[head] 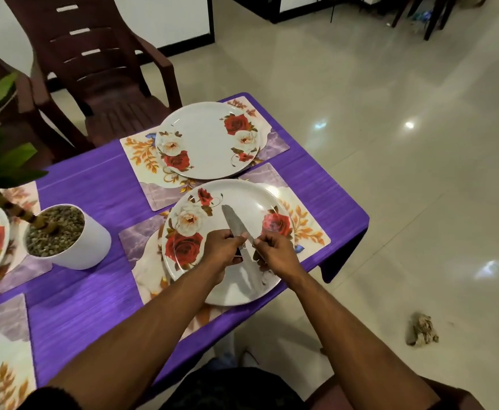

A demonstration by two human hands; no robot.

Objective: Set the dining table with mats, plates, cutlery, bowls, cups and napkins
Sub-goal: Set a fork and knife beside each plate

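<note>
rose plates (236,199) on mats (304,223), blurred knife (233,221) above

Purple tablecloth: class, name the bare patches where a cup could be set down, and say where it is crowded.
Bare purple tablecloth lies between the white plant pot and the far mat, and again in front of the pot, left of the near mat. It is crowded over the near plate, where both hands hold cutlery.

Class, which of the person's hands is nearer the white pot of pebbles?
Left. The left hand is over the near rose-patterned plate, on the side toward the white pot of pebbles; the right hand is farther away.
</note>
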